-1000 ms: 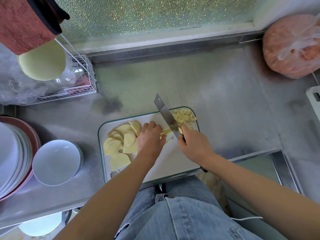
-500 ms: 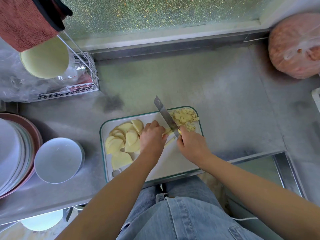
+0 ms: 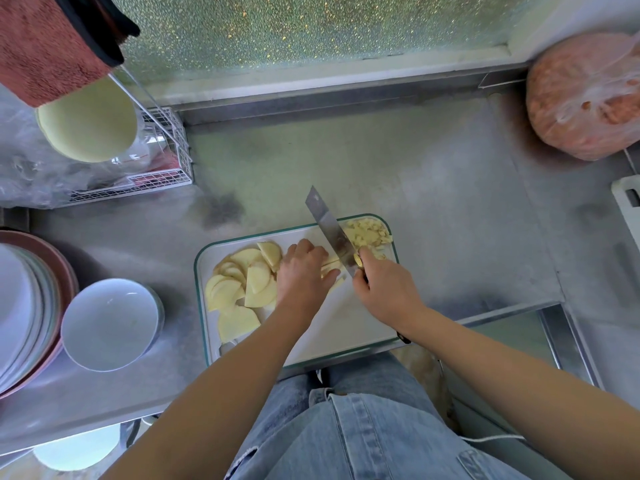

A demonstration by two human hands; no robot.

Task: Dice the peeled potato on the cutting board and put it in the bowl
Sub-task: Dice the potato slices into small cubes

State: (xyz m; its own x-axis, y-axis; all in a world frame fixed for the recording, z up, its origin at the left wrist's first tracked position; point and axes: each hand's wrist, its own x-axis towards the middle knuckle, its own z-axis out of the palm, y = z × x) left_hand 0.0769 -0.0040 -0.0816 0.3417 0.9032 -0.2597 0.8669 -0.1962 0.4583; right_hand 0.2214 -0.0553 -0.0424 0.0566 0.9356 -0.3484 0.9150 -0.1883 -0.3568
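A white cutting board (image 3: 349,327) with a green rim lies on the steel counter. Pale potato slices (image 3: 242,289) are spread over its left half. A heap of diced potato (image 3: 369,233) sits in its far right corner. My left hand (image 3: 303,275) has curled fingers pressing down a few potato strips (image 3: 330,266) mid-board. My right hand (image 3: 384,289) grips the knife (image 3: 329,226) by its handle, the blade slanting across the strips right beside my left fingertips. An empty white bowl (image 3: 110,323) stands left of the board.
A stack of plates (image 3: 24,313) sits at the far left beside the bowl. A wire rack (image 3: 166,161) with plastic bags and a pale round lid is at back left. A bag of orange food (image 3: 585,95) rests at back right. A sink recess (image 3: 512,334) opens right of the board.
The knife has stayed on the strips with small chopping shifts, and my left hand has barely moved. The camera has tilted slightly.
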